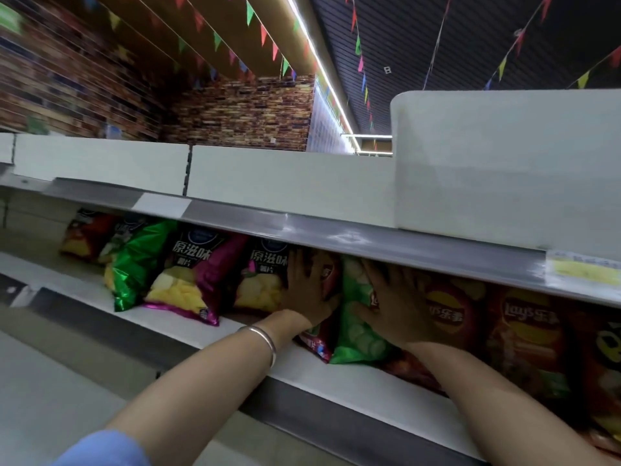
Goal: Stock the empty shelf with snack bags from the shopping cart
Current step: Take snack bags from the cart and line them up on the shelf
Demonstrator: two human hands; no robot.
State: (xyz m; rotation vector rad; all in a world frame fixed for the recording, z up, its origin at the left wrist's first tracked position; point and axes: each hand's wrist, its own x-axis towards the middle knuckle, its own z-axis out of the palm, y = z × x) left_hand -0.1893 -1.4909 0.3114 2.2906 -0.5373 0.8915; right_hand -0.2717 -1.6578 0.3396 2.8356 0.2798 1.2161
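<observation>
Head view — shelf (353,381) mostly stocked; left hand (311,290) and right hand (400,307), fingers spread flat, press the green bag (356,327) — gaps remain.

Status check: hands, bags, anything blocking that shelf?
Left hand flat on maroon bag. Right hand flat on green bag. Both bags on shelf. Upper shelf lip overhangs; nothing blocking.

Upper shelf edge (369,245) hides the snack bags' (524,324) tops.
</observation>
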